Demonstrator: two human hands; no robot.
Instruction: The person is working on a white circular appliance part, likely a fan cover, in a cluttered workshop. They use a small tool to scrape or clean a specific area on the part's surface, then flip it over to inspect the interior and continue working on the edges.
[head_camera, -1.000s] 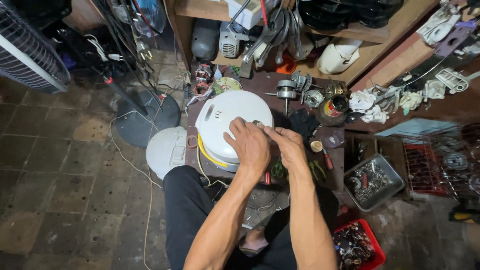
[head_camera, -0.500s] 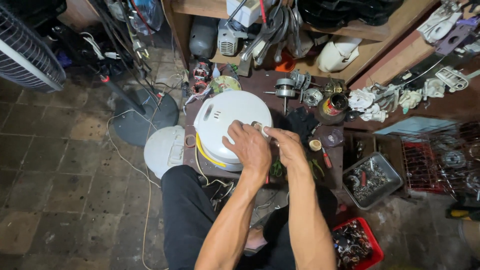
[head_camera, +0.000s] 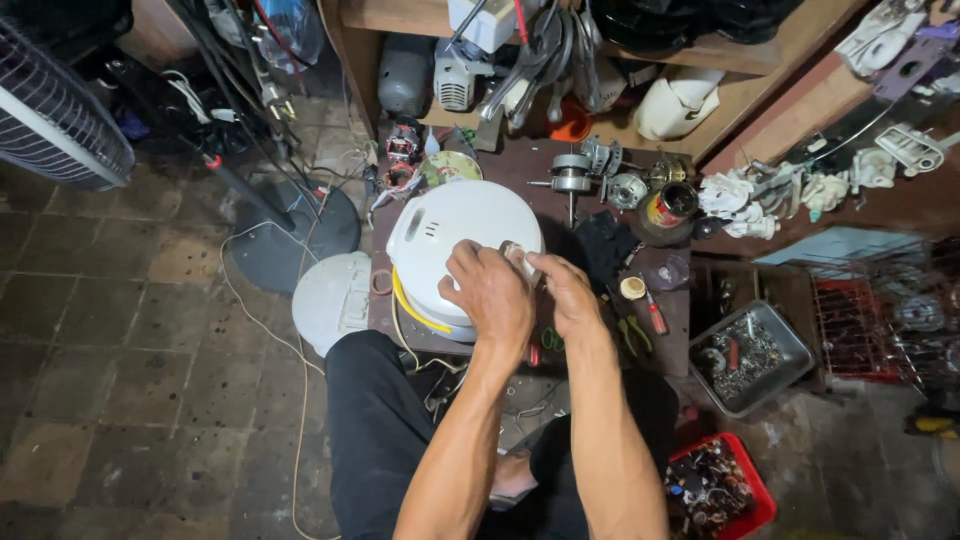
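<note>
Fingers (head_camera: 520, 262) of both hands pinch a small pale part held at the right edge of the white rice cooker (head_camera: 455, 245); what the part is cannot be told at this size. Left hand (head_camera: 490, 295) lies over the cooker's lid with its fingertips curled narrowly on the part, and the right hand (head_camera: 565, 295) meets it from the other side, fingers likewise closed on it. The cooker stands on the low dark workbench (head_camera: 600, 340), directly ahead of the seated person's knees, its lid shut and its yellow band showing along the lower rim. As a judgement, the work is at an early or middle stage: the casing appears whole, and green-handled pliers (head_camera: 632, 335) and a red-handled tool (head_camera: 655, 315) lie unused just beside the right hand. Containers: a grey metal tray (head_camera: 790, 345) on the floor holds mixed small metal parts; a red plastic bin (head_camera: 750, 495) holds similar scrap pieces; a red tin (head_camera: 672, 205) stands open behind the cooker, contents unclear.
</note>
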